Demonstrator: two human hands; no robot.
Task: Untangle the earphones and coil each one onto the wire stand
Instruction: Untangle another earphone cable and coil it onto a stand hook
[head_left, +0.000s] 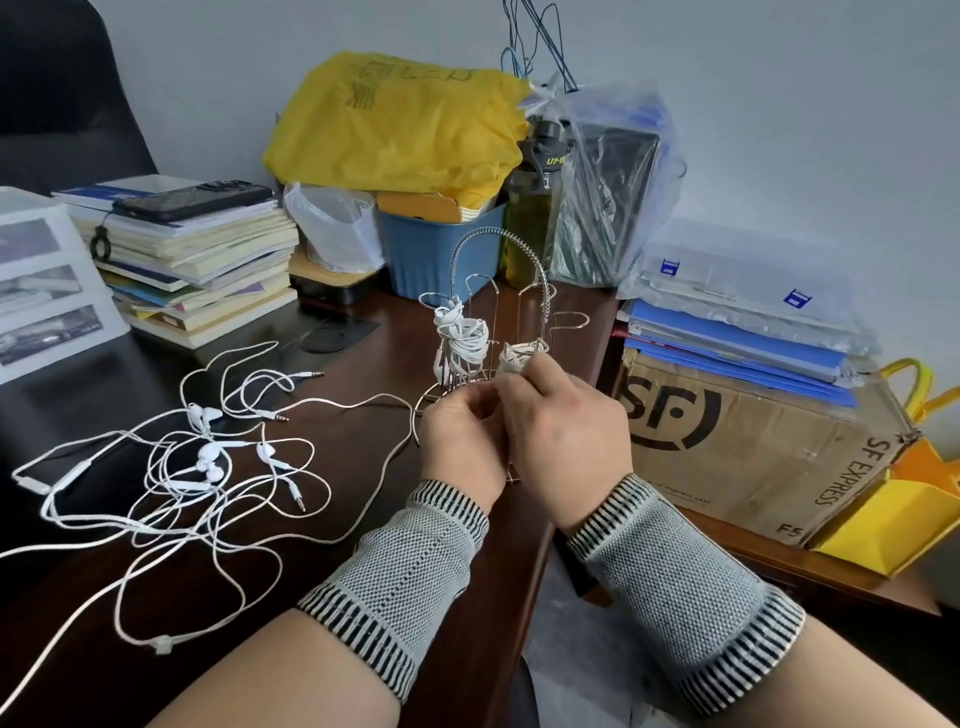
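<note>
A: Where are the hands?

B: Both meet just in front of the wire stand; the right hand has its fingers curled round a small wound bundle of white cord, held against one of the stand's upright loops; the left hand is curled too, its fingertips pinching toward that same bundle (exactly what they pinch is hidden behind the knuckles, so I cannot tell).

A: And the earphones?

B: One coiled earphone already hangs on a loop at the stand's left side; the tangled earphones lie spread over the dark desk to the left of the hands, buds in the middle, jack plugs pointing outward; one loose cord runs from the tangle toward the stand's round base.

A: How much room is there?

B: The stand sits near the desk's right edge, which falls away just right of the wrists; beyond it a cardboard box stands on a lower surface with blue folders stacked on top; behind the stand a blue bin, a bottle and a yellow bag crowd the wall; a stack of books with a phone on it closes the far left; bare desk shows between the tangle and the near forearms.
</note>
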